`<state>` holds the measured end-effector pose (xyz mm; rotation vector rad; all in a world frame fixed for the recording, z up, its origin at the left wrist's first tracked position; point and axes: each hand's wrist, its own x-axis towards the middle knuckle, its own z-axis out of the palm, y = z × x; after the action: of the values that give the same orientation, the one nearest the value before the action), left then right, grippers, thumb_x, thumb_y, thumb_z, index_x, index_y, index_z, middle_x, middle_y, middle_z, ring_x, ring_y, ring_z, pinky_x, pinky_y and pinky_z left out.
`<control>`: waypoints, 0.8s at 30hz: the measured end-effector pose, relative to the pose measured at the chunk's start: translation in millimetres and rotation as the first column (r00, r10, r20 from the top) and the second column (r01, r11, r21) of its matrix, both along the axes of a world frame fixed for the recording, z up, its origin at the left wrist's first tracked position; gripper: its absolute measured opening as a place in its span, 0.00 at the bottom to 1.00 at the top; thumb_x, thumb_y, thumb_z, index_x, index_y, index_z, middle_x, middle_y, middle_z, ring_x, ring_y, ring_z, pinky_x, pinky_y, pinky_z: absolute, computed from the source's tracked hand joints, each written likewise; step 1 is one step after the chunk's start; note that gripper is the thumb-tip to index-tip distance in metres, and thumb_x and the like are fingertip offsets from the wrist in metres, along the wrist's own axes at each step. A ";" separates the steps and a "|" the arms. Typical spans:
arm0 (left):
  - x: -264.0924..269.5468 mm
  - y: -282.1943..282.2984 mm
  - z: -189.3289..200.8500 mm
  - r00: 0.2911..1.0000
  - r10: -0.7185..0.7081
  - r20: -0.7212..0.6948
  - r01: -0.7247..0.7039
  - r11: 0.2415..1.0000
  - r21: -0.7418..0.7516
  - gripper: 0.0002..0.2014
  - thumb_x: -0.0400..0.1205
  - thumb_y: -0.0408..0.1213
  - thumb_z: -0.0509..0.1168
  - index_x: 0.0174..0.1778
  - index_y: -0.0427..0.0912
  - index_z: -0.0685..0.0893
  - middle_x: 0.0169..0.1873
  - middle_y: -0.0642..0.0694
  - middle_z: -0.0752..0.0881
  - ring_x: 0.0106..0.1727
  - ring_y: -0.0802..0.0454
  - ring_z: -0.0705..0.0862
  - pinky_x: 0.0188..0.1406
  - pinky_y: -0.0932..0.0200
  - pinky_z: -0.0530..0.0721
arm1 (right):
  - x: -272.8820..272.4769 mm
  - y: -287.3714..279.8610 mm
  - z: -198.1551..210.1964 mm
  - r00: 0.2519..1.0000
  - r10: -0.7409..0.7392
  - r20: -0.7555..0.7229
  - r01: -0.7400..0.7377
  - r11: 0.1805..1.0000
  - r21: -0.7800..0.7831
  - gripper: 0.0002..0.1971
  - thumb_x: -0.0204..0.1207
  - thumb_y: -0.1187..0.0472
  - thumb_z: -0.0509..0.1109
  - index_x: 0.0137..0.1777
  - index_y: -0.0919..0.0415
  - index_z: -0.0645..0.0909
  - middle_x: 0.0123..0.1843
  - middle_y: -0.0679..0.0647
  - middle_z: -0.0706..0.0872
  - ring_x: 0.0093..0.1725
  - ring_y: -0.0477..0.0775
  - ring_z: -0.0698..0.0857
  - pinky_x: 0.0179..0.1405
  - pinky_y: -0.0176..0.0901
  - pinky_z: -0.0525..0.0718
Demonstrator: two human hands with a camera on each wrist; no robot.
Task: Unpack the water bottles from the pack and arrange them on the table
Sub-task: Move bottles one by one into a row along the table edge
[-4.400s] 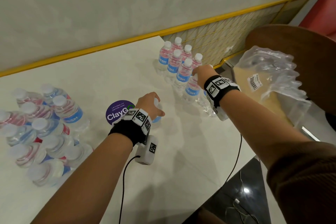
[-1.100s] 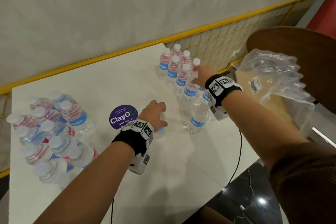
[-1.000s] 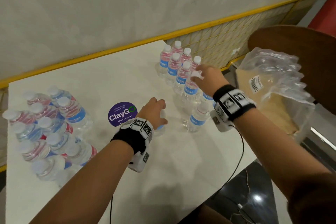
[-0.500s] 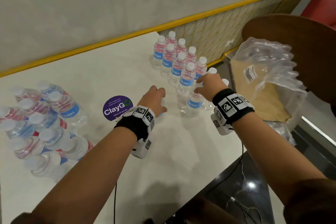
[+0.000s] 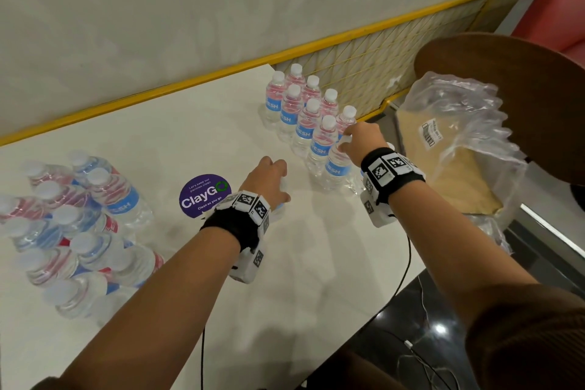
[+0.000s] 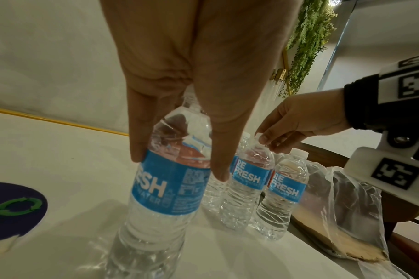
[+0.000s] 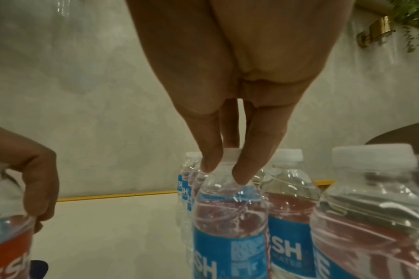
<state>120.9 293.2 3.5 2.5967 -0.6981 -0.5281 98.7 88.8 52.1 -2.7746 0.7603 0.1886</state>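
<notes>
Now bottle neck (image 7: 224, 166) within right grip (image 7: 224, 169)

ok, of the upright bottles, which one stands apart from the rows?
The bottle gripped by the left hand, beside the purple sticker. The other upright ones stand in two rows by the right hand.

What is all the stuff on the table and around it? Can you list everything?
standing bottles: about ten, clear with blue labels and white caps, in two rows at the table's far right.
held bottle: one, clear with blue label, upright beside the sticker.
packed bottles: a bundle, count unclear, clear with blue and red labels, lying at the table's left.
sticker: one, round, purple, mid-table.
table: one, white.
plastic wrap: one, clear, crumpled, right of the table.
chair: one, brown, far right.
left hand: grips the held bottle from above.
right hand: pinches the cap of a standing bottle.
</notes>
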 end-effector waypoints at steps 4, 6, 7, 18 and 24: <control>-1.0 1.1 2.5 1.000 0.003 -0.012 -0.003 1.000 0.002 0.24 0.73 0.40 0.75 0.61 0.41 0.75 0.60 0.40 0.72 0.57 0.39 0.80 0.50 0.54 0.75 | -0.4 0.8 -3.1 1.000 -0.028 -0.009 0.029 0.999 0.032 0.18 0.79 0.57 0.66 0.68 0.62 0.77 0.65 0.66 0.78 0.63 0.63 0.79 0.59 0.49 0.79; -1.2 1.7 4.5 0.999 0.001 -0.036 -0.001 1.000 -0.006 0.25 0.73 0.40 0.75 0.63 0.42 0.74 0.60 0.41 0.72 0.57 0.39 0.80 0.49 0.56 0.74 | -5.2 4.8 -3.5 0.999 -0.044 0.026 0.043 0.998 0.035 0.21 0.78 0.57 0.67 0.70 0.61 0.74 0.67 0.64 0.75 0.66 0.64 0.76 0.63 0.51 0.77; -0.7 2.3 5.5 0.998 0.000 -0.062 -0.001 1.000 -0.017 0.26 0.73 0.39 0.75 0.65 0.43 0.73 0.60 0.41 0.72 0.57 0.40 0.80 0.50 0.57 0.74 | -10.4 10.4 -3.6 0.996 -0.036 0.081 0.034 0.999 0.021 0.23 0.78 0.57 0.67 0.73 0.60 0.72 0.69 0.64 0.73 0.69 0.64 0.73 0.67 0.52 0.74; -20.6 57.2 8.8 0.969 0.163 -0.185 -0.171 0.985 -0.028 0.31 0.79 0.31 0.64 0.78 0.43 0.63 0.70 0.39 0.74 0.71 0.40 0.75 0.69 0.47 0.76 | -51.2 120.8 -50.2 0.934 0.247 0.258 -0.349 0.790 0.505 0.38 0.72 0.58 0.76 0.79 0.54 0.62 0.76 0.55 0.72 0.75 0.56 0.70 0.72 0.43 0.67; -58.0 108.7 -22.9 0.985 -0.085 -0.151 0.155 0.820 0.552 0.16 0.75 0.38 0.67 0.60 0.46 0.79 0.61 0.44 0.83 0.61 0.45 0.83 0.57 0.54 0.81 | -49.3 121.3 -63.9 0.943 0.138 0.302 -0.290 0.784 0.548 0.30 0.73 0.62 0.74 0.74 0.53 0.68 0.63 0.57 0.82 0.61 0.58 0.81 0.62 0.48 0.80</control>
<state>63.0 401.8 -19.4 3.0324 -0.7581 -1.0635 49.4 210.2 -11.8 -2.2160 0.2483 0.0945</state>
